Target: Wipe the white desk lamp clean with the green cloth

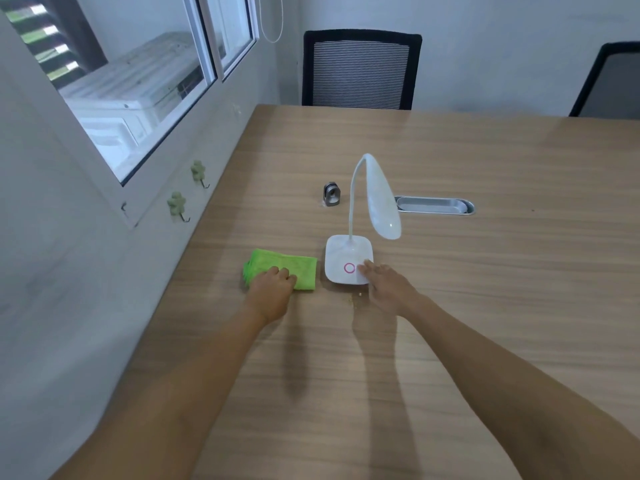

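Head view: hands [272, 289] on cloth [298, 268], lamp [348, 261].

Left hand [272, 289] hides near corner of green cloth [294, 268]; grip unclear. Right chair [609, 81] cut by frame edge.

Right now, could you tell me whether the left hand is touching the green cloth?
Touching. The head view shows the left hand resting on the near part of the green cloth, its curled fingers pressing into the fabric with no gap.

No readable text, brand or number showing anywhere; only pink ring mark [349, 268] sitting on lamp base [341, 252], lower centre.
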